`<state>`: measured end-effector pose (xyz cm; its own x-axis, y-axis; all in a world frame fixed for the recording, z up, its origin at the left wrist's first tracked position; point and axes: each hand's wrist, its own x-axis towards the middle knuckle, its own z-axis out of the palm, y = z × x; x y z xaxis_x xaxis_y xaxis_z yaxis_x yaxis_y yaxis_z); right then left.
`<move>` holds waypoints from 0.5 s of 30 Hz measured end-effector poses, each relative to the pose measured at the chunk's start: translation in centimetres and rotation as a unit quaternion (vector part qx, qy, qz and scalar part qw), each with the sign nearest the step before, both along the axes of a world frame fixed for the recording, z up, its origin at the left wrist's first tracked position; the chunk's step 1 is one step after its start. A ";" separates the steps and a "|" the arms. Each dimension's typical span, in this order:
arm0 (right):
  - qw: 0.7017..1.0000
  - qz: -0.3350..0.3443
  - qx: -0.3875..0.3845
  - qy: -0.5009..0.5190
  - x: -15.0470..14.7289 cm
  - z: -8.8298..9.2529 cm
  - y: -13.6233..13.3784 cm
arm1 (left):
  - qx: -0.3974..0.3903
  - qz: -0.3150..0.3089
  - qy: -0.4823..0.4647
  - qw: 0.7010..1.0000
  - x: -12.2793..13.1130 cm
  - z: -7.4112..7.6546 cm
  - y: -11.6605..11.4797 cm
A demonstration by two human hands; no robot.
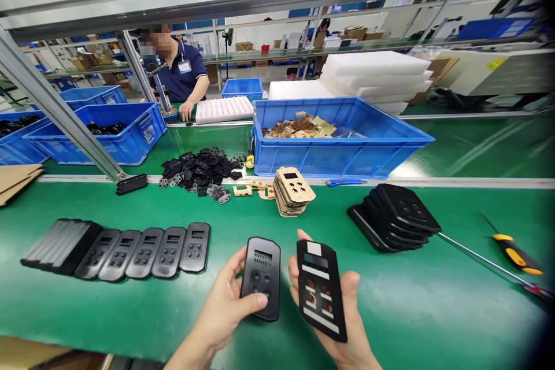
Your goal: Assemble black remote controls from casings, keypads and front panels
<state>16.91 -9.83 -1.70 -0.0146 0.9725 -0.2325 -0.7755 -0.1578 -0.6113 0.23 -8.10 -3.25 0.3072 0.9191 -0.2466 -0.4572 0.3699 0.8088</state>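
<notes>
My left hand (225,303) grips a black remote-control front shell (261,276) with a display window and button holes, thumb pressed on its lower edge. My right hand (347,324) holds a flat black overlay panel (321,289) with white strips and round cut-outs, resting on the palm with the thumb at its right edge. The two pieces sit side by side, close but apart, just above the green belt (433,300).
A row of black shells (143,251) lies at the left. A stack of black panels (394,217) and a yellow-handled screwdriver (515,254) lie to the right. Tan backing cards (293,189), small black parts (197,169) and blue bins (338,150) stand behind. Another person (182,72) works opposite.
</notes>
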 end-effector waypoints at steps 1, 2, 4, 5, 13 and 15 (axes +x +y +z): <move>1.000 0.003 -0.001 0.002 -0.1 0.1 0.0 | 0.004 -0.003 -0.001 1.000 0.0 -0.1 -0.1; 1.000 0.005 -0.001 0.003 -0.2 0.1 0.0 | 0.005 -0.005 -0.001 1.000 -0.1 -0.1 -0.1; 1.000 0.007 -0.001 0.000 -0.4 0.1 0.0 | 0.003 -0.003 -0.001 1.000 0.0 -0.1 -0.2; 1.000 0.007 0.000 -0.002 -0.4 0.0 0.0 | 0.004 -0.003 -0.002 1.000 0.0 -0.1 -0.2; 1.000 0.019 -0.014 -0.019 0.0 -0.3 0.3 | -0.013 -0.003 0.008 1.000 0.1 0.5 -0.4; 0.999 0.020 -0.023 -0.039 0.0 0.0 0.5 | -0.030 0.007 0.026 0.999 0.3 0.7 -0.3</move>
